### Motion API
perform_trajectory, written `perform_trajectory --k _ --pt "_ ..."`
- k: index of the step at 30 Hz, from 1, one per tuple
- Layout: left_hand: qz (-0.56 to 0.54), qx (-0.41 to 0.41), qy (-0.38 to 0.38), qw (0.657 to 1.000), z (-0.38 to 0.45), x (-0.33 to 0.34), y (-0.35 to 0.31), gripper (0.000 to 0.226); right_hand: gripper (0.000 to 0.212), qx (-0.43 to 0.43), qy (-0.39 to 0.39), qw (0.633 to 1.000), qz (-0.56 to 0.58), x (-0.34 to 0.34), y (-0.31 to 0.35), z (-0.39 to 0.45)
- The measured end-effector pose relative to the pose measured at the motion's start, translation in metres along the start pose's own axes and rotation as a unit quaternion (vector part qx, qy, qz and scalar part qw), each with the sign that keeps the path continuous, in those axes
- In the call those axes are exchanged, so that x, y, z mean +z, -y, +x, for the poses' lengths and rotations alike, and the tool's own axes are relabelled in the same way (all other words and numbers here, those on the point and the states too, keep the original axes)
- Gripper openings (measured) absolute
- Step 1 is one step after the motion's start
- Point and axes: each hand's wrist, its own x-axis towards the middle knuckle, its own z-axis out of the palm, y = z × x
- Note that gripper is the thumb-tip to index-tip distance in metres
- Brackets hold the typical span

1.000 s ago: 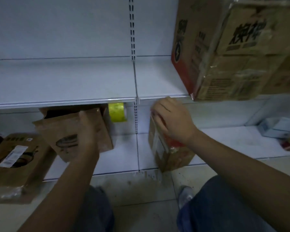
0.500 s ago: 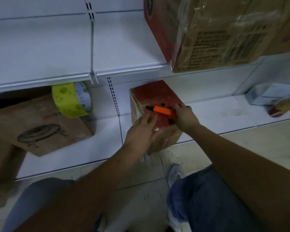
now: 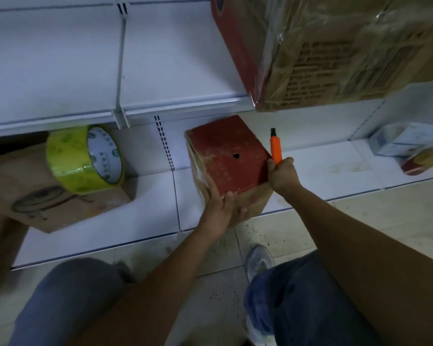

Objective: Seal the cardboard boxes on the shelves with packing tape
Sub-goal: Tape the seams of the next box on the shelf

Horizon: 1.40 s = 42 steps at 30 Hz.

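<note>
- The red-topped box stands on the bottom shelf, near its front edge, right of the slotted upright; a small dark hole shows in its top.
- The left hand rests on the box's near face, fingers spread flat against the cardboard, thumb up at the top's near edge.
- The right hand is at the box's near right corner, its fingers clamped around an orange knife that points up and away, dark tip uppermost.
- To the left, a yellow tape roll stands on edge on a brown box lying on the same shelf.
- A large wrapped box sits on the upper shelf, overhanging its edge.
- Far right on the bottom shelf lie a pale carton and a small packet.
- Both knees and a shoe are over the tiled floor.
</note>
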Motion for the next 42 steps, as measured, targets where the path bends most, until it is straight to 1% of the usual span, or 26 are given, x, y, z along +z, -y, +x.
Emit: perform_trajectory --k 1,3,5,7,9,10,11,12,13,14,16,17,18,20,21,22,23,24,26,29,31,33,37,40,42 --pt "-0.047 -0.047 -0.003 0.998 -0.001 -0.003 -0.003 0.085 0.047 0.001 0.003 1.0 0.011 -0.002 0.001 -0.004" --pt "-0.133 -0.115 -0.015 0.984 -0.001 -0.011 -0.006 0.091 0.047 -0.006 0.019 1.0 0.016 -0.003 0.004 -0.014" --pt "-0.177 -0.136 -0.039 0.974 -0.004 -0.028 -0.018 0.092 0.045 -0.012 0.029 0.999 0.038 -0.007 0.012 -0.03" --pt "-0.187 -0.141 -0.09 0.968 -0.01 -0.049 -0.026 0.082 0.045 -0.011 0.029 0.996 0.082 -0.012 0.021 -0.046" --pt "-0.173 -0.124 -0.116 0.97 -0.021 -0.072 -0.029 0.071 0.046 0.019 0.03 0.986 0.163 -0.019 0.028 -0.062" --pt "-0.159 -0.107 -0.112 0.975 -0.028 -0.083 -0.028 0.069 0.045 0.048 0.034 0.973 0.225 -0.025 0.031 -0.071" --pt "-0.168 -0.098 -0.106 0.975 -0.04 -0.092 -0.034 0.063 0.042 0.078 0.041 0.952 0.294 -0.031 0.033 -0.08" --pt "-0.186 -0.071 -0.106 0.974 -0.048 -0.101 -0.037 0.047 0.039 0.105 0.045 0.926 0.359 -0.037 0.036 -0.091" --pt "-0.2 -0.045 -0.104 0.973 -0.059 -0.109 -0.042 0.025 0.036 0.123 0.044 0.905 0.404 -0.043 0.036 -0.102" --pt "-0.21 -0.02 -0.099 0.973 -0.07 -0.116 -0.046 0.018 0.035 0.133 0.039 0.892 0.43 -0.048 0.035 -0.112" --pt "-0.208 0.006 -0.088 0.974 -0.091 -0.121 -0.048 0.028 0.035 0.139 0.036 0.88 0.453 -0.053 0.029 -0.131" --pt "-0.194 0.019 -0.079 0.978 -0.101 -0.119 -0.044 0.04 0.036 0.137 0.043 0.88 0.452 -0.055 0.028 -0.142" --pt "-0.163 0.031 -0.061 0.984 -0.109 -0.114 -0.035 0.05 0.038 0.131 0.053 0.887 0.44 -0.054 0.026 -0.151" --pt "-0.097 0.034 -0.033 0.994 -0.13 -0.106 -0.026 0.056 0.038 0.125 0.072 0.897 0.418 -0.054 0.024 -0.174" --pt "-0.075 0.047 -0.042 0.995 -0.145 -0.103 -0.033 0.067 0.036 0.126 0.079 0.896 0.418 -0.055 0.023 -0.187" --pt "-0.066 0.071 -0.046 0.994 -0.159 -0.104 -0.04 0.083 0.034 0.125 0.083 0.894 0.423 -0.058 0.021 -0.198" --pt "-0.076 0.085 -0.039 0.993 -0.171 -0.104 -0.043 0.096 0.032 0.122 0.083 0.89 0.431 -0.062 0.02 -0.21" --pt "-0.088 0.094 -0.027 0.991 -0.178 -0.106 -0.042 0.102 0.031 0.114 0.081 0.887 0.44 -0.068 0.018 -0.222" --pt "-0.112 0.099 -0.014 0.989 -0.194 -0.113 -0.049 0.104 0.029 0.083 0.07 0.894 0.434 -0.083 0.016 -0.246" --pt "-0.125 0.118 -0.01 0.985 -0.226 -0.121 -0.074 0.102 0.025 -0.019 0.031 0.939 0.342 -0.114 0.021 -0.287" --pt "-0.149 0.12 -0.013 0.982 -0.247 -0.131 -0.094 0.098 0.024 -0.081 0.023 0.948 0.306 -0.139 0.03 -0.312" --pt "-0.168 0.111 -0.017 0.979 -0.265 -0.146 -0.115 0.095 0.024 -0.114 0.027 0.949 0.292 -0.165 0.045 -0.331" --pt "-0.171 0.126 -0.021 0.977 -0.303 -0.185 -0.166 0.087 0.023 -0.178 0.034 0.934 0.308 -0.21 0.084 -0.358" --pt "-0.11 0.172 -0.037 0.978 -0.333 -0.224 -0.204 0.075 0.022 -0.245 0.057 0.92 0.302 -0.234 0.116 -0.376" --pt "-0.055 0.198 -0.057 0.977 -0.357 -0.251 -0.232 0.068 0.023 -0.276 0.043 0.91 0.306 -0.246 0.137 -0.385"
